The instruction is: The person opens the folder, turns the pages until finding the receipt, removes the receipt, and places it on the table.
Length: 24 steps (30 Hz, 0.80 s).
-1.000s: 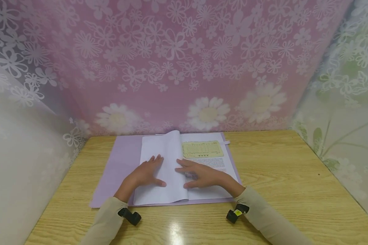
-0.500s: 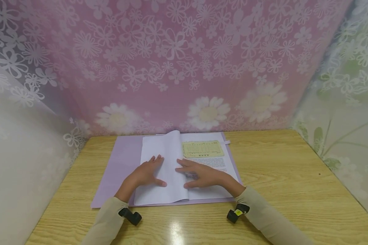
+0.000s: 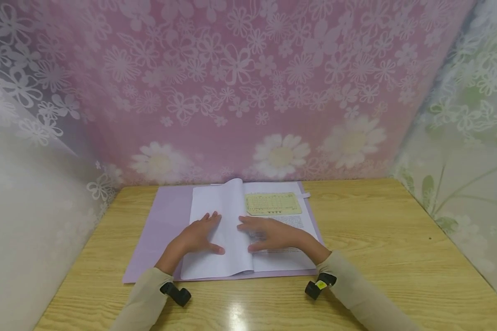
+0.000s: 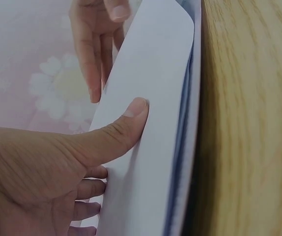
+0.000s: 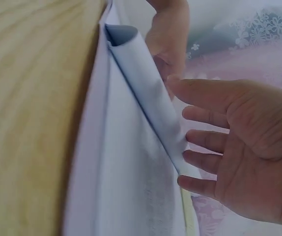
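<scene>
A lilac folder [image 3: 165,216] lies spread on the table with white papers in it. One white sheet [image 3: 209,200] is turned over to the left and bulges into a rounded fold [image 5: 146,73] along the middle. My left hand [image 3: 196,236] rests on this sheet with fingers spread; its thumb lies flat on the paper [image 4: 151,59] in the left wrist view. At the fold, my right hand [image 3: 273,234] touches the sheet with extended fingertips, gripping nothing. Beneath the right hand is a printed page [image 3: 283,263], bearing a yellow slip [image 3: 273,203] near its top.
The wood-grain table [image 3: 377,230] extends on both sides of the folder. A pink flowered covering [image 3: 232,115] rises behind it. A white tab [image 3: 304,195] sticks out at the folder's right edge. Black wrist cameras [image 3: 176,294] sit on both beige sleeves.
Both hands and the papers keep their places. The head view has tipped slightly, so the scene sits a little lower in it.
</scene>
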### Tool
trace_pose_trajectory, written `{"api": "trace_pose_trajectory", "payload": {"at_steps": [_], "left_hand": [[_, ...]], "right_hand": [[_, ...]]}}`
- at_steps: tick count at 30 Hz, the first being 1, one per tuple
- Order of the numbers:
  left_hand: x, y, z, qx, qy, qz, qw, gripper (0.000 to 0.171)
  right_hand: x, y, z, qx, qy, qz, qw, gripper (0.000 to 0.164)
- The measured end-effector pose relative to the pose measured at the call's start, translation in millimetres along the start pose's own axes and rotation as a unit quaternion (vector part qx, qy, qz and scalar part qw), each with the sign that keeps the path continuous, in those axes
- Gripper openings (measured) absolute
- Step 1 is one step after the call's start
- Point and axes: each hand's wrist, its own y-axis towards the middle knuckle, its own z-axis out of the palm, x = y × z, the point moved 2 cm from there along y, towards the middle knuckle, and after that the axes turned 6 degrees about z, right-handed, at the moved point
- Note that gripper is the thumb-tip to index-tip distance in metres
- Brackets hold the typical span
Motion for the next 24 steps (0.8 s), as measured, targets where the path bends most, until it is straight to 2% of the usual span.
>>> {"api": "trace_pose_trajectory", "payload": {"at_steps": [5, 12, 18, 24], "left_hand": [[2.4, 0.2, 1.7, 0.0, -0.003, 0.006, 1.0, 0.108], [3.6, 0.0, 1.8, 0.0, -0.002, 0.003, 1.0, 0.108], [2.0, -0.9, 0.8, -0.002, -0.003, 0.001, 1.0, 0.108], [2.2, -0.5, 1.1, -0.004, 0.0, 0.003, 1.0, 0.108]], "right_hand": [[-10.3, -0.6, -28.2, -0.064, 0.005, 0.039, 0.997, 0.06], [-53.8, -3.1, -70.8, -0.14, 0.004, 0.077, 0.987, 0.057], [-94.1, -6.7, -87.5, -0.165, -0.001, 0.103, 0.981, 0.054], [-116.6, -10.5, -90.1, -0.168, -0.012, 0.116, 0.979, 0.052]]}}
